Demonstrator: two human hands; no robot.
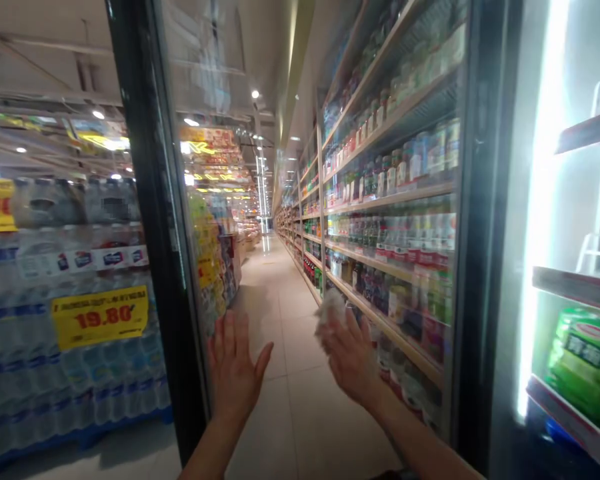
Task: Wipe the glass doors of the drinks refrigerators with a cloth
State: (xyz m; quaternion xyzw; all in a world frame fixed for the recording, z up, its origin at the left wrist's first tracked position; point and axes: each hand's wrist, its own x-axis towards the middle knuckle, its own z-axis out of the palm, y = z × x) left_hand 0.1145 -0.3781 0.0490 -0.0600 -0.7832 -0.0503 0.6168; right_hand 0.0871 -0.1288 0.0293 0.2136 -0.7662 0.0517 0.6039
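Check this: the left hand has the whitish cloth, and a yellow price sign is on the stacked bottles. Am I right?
Not quite: the head view shows the whitish cloth with the right hand; the left hand is spread open. A yellow price sign is on the stacked bottles.

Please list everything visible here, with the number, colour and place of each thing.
Glass door: 1, clear, black frame, centre
Shelves: several, pale, right of centre
Bottled goods: many, mixed, on these
Bottle packs: many, clear and blue, left
Price signs: 2, yellow, far left
Aisle displays: several, mixed, centre
Light strip: 1, white, right
Cabinet shelves: 3, dark, far right
Package: 1, green, lower right
Floor: 1, pale, below
Ceiling lights: several, white, above
Cloth: 1, whitish, centre
Left hand: 1, open, centre
Right hand: 1, holding the cloth
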